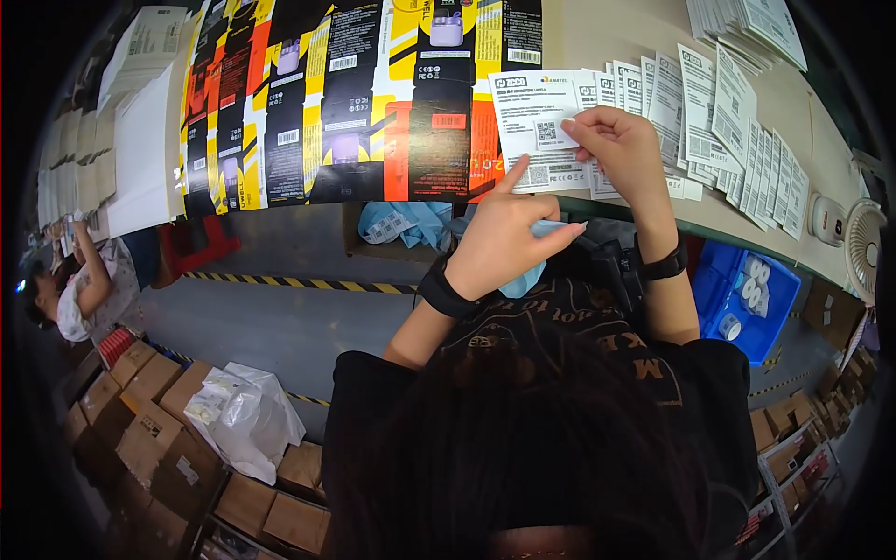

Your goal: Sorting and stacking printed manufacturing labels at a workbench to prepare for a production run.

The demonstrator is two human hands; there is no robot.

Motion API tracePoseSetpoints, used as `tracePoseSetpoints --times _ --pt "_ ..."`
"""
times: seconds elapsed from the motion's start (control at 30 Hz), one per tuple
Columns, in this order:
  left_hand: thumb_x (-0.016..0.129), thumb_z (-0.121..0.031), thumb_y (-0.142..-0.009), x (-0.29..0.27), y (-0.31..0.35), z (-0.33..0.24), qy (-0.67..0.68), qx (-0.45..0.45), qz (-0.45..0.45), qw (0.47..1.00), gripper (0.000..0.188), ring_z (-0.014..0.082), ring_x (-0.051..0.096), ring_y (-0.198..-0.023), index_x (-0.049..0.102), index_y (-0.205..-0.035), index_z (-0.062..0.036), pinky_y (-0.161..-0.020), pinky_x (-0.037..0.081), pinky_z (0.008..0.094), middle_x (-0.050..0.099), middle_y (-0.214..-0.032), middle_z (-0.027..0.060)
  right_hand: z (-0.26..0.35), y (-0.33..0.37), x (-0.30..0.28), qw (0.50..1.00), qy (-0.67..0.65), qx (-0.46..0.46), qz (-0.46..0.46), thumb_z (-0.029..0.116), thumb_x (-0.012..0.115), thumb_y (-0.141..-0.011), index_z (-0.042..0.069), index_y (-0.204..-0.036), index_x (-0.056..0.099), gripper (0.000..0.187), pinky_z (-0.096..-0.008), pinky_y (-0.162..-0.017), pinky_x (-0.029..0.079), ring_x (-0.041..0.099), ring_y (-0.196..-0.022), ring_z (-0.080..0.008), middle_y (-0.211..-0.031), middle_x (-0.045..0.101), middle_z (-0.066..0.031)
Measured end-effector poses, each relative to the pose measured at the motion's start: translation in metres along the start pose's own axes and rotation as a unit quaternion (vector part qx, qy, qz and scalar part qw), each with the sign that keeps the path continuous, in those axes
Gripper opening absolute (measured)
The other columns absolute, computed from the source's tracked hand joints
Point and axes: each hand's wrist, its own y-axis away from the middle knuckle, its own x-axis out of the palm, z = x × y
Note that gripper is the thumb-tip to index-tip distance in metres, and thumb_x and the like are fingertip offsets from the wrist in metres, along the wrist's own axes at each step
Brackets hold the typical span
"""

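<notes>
A white printed card (519, 105) lies near the front edge of the table, over colourful flat sheets. My right hand (627, 154) pinches the edge of a small white label with a square code (551, 133), which lies against the card; whether it is stuck down I cannot tell. Below it, my left hand (499, 231) has its index finger stretched onto the card's lower left part. Its other fingers are closed around light-blue backing paper (549, 227), part of which hangs below the hand.
Flat printed packaging sheets (355, 121) cover the table's left part. White cards (747, 121) lie fanned and stacked at right, near a small fan (865, 245). Below the edge are a carton with blue paper (406, 224) and a blue bin (779, 313). Another person (93, 280) works far left.
</notes>
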Motion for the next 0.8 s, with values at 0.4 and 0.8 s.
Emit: tracePoseSetpoints --times 0.4,0.8 --pt "0.066 -0.025 -0.076 0.003 0.001 0.004 -0.011 0.026 -0.006 1.000 0.028 0.0295 0.054 -0.054 0.056 -0.063 -0.0020 -0.106 0.027 0.0409 0.049 -0.047 0.0105 0.001 0.003 0.002 1.000 0.008 0.008 -0.007 0.013 0.066 -0.079 -0.001 -0.082 0.063 0.014 -0.0158 -0.046 0.037 0.054 -0.055 -0.0043 -0.063 0.059 0.0006" --pt "0.066 -0.027 -0.075 0.004 -0.003 -0.005 -0.073 -0.001 0.027 0.997 0.031 0.0298 0.054 -0.051 0.056 -0.062 -0.0009 -0.105 0.028 0.0413 0.050 -0.047 0.0120 -0.001 0.001 0.015 0.931 0.330 -0.122 -0.100 0.029 0.074 -0.070 0.003 -0.068 0.054 0.033 -0.0278 -0.044 0.041 0.055 -0.049 -0.0174 -0.055 0.055 -0.0067"
